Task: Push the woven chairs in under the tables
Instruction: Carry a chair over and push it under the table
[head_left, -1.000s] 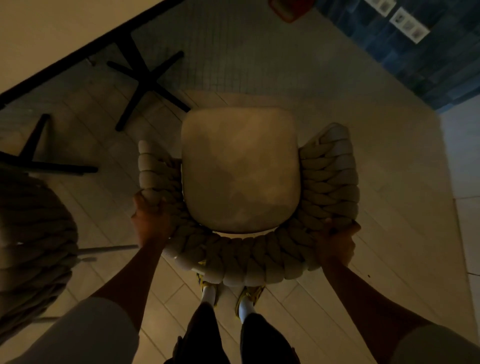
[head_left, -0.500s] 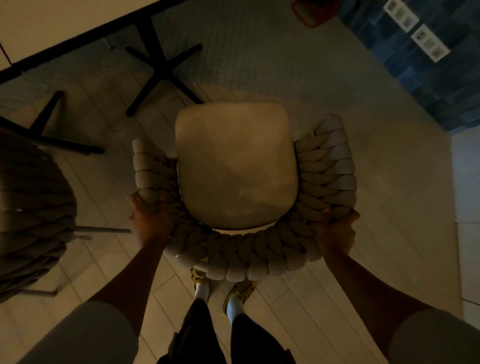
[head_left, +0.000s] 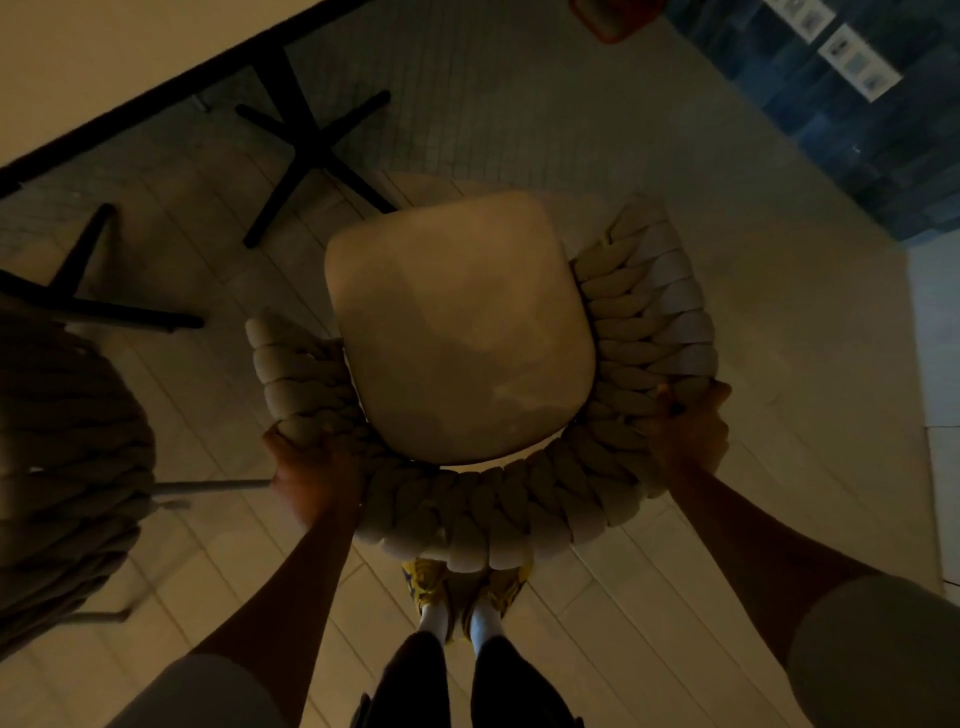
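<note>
Woven beige chair (head_left: 498, 519) stands on the tiled floor (head_left: 779, 364), not yet under the table (head_left: 104, 78), its seat cushion (head_left: 457, 332) just beside the black cross base (head_left: 311, 145). Left hand (head_left: 311, 478) and right hand (head_left: 685, 436) each grip the braided backrest, fingers curled over its rim. Second woven chair (head_left: 62, 467) at left. White plates (head_left: 852, 57) on the blue wall (head_left: 857, 156): any lettering too blurred to read

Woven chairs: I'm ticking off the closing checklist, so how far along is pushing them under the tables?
Done: nothing visibly. In hand: the left hand and right hand grip the light woven chair by its braided back; its seat stands clear of the tabletop, near the black cross base. Left: push it under; the darker chair at the left edge also looks outside the tabletop.
</note>
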